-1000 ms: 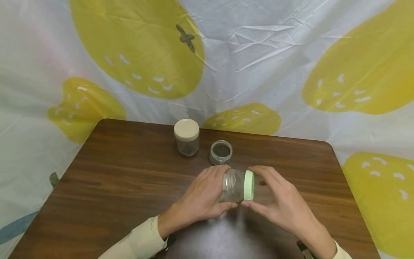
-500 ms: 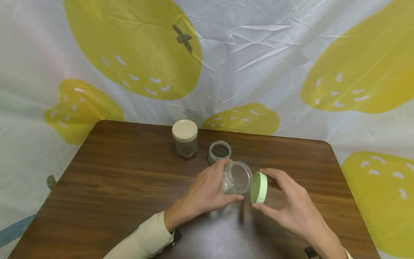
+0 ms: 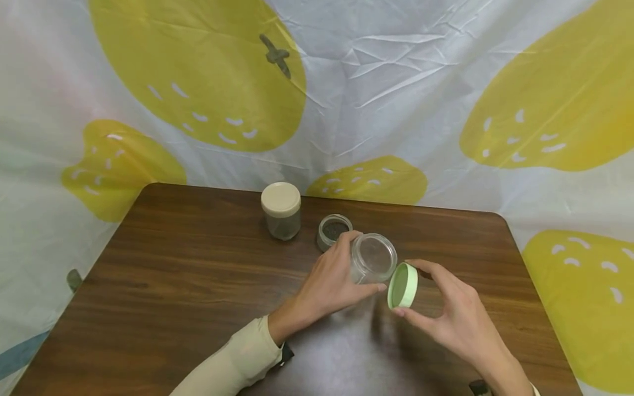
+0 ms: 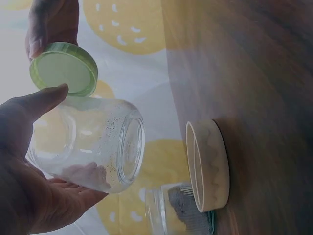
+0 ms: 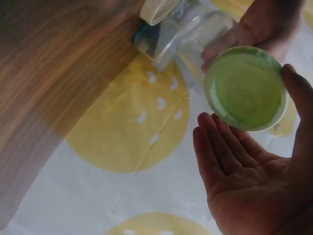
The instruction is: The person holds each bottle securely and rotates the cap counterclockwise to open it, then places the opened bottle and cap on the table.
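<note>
My left hand (image 3: 331,278) grips a clear glass jar (image 3: 375,258), held tilted above the table with its open mouth toward the right. Dark specks cling near the jar's base in the left wrist view. My right hand (image 3: 463,313) pinches a light green lid (image 3: 403,286) by its rim, beside the jar's mouth and apart from it. Its hollow inner side faces the jar. Just behind the left hand, a small open jar (image 3: 327,237) with dark contents stands on the table.
A taller jar with a cream lid (image 3: 280,199) stands at the back of the brown wooden table (image 3: 198,264). Near the small jar lies a loose cream lid (image 4: 212,166), hidden in the head view. A white curtain with yellow fruit prints (image 3: 366,88) hangs behind.
The green lid has come off the glass jar and moved right with my right hand. My left hand has turned the jar's mouth toward me and shifted it slightly right and up.
</note>
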The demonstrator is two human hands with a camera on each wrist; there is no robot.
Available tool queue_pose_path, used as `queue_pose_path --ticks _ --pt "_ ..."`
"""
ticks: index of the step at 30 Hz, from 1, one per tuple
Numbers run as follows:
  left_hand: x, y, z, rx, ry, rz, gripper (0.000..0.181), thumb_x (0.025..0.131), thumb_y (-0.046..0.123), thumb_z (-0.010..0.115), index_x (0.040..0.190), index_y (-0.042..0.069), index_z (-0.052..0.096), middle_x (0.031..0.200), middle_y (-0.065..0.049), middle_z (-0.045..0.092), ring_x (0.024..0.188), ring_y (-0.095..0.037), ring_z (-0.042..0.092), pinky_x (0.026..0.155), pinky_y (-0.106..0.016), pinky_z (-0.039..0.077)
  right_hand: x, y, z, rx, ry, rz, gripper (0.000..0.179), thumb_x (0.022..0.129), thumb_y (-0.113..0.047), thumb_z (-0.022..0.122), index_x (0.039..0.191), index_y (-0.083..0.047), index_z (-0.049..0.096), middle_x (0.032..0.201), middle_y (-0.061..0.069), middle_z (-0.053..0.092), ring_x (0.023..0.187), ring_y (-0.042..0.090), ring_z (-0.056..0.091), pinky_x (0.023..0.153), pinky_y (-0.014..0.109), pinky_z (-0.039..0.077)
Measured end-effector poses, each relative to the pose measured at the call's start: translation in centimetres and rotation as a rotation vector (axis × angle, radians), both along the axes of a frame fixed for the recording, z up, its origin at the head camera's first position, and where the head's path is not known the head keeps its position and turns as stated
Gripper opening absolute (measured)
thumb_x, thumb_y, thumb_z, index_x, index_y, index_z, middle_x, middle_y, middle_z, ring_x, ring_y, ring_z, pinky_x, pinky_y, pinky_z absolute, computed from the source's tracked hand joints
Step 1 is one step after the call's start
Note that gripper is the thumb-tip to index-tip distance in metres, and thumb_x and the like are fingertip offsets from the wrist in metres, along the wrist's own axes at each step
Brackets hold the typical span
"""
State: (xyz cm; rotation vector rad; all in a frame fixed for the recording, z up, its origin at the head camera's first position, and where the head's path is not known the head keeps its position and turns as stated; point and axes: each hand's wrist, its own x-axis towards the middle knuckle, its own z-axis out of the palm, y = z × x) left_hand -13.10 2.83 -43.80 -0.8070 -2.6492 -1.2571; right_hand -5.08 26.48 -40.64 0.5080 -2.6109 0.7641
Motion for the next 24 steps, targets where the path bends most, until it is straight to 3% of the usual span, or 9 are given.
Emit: queue_pose_path --ticks 2,9,12,18,24 --pt "-0.2 0.4 0.0 0.024 -0.004 0.000 0.102 0.073 0.048 0.095 0.150 0.008 0.041 0.134 -0.011 0.064 0.116 -0.024 0.067 0.096 -0.042 0.059 -0.1 0.1 -0.2 0.002 0.001 -0.014 0.083 0.065 -0.029 0.101 0.138 -0.017 0.064 0.127 -0.003 0.074 0.113 0.023 0.072 0.106 0.003 0.037" --pt "-1.1 1.8 0.1 0.072 -0.015 -0.007 0.100 0.073 0.045 0.095 0.148 0.006 0.041 0.136 -0.012 0.062 0.119 -0.023 0.065 0.100 -0.038 0.057 -0.6 0.7 -0.9 -0.016 -0.003 -0.042 0.078 0.066 -0.029 0.102 0.135 -0.016 0.067 0.122 -0.005 0.077 0.105 0.011 0.073 0.094 0.011 0.052" --pt "-1.4 2.4 0.0 0.079 -0.027 0.008 0.098 0.073 0.047 0.095 0.146 0.009 0.042 0.135 -0.010 0.062 0.120 -0.022 0.064 0.100 -0.037 0.057 -0.6 0.9 -1.2 -0.022 -0.004 -0.072 0.077 0.065 -0.030 0.102 0.132 -0.016 0.068 0.121 -0.005 0.078 0.105 0.011 0.075 0.093 0.008 0.052" --pt "-1.9 3.2 -0.4 0.102 -0.076 0.049 0.097 0.075 0.050 0.093 0.146 0.012 0.040 0.133 -0.009 0.062 0.121 -0.023 0.064 0.097 -0.038 0.058 -0.7 0.8 -1.9 -0.105 -0.046 -0.047 0.075 0.063 -0.016 0.102 0.128 -0.007 0.066 0.124 0.006 0.078 0.110 0.008 0.075 0.094 0.007 0.052" --pt "-2.5 4.1 -0.9 0.109 -0.101 0.050 0.097 0.072 0.049 0.095 0.144 0.011 0.042 0.131 -0.009 0.063 0.118 -0.023 0.065 0.098 -0.038 0.057 -0.9 0.8 -2.5 -0.101 -0.081 -0.086 0.063 0.064 -0.022 0.102 0.113 -0.010 0.064 0.116 0.001 0.078 0.101 0.021 0.079 0.088 0.009 0.055"
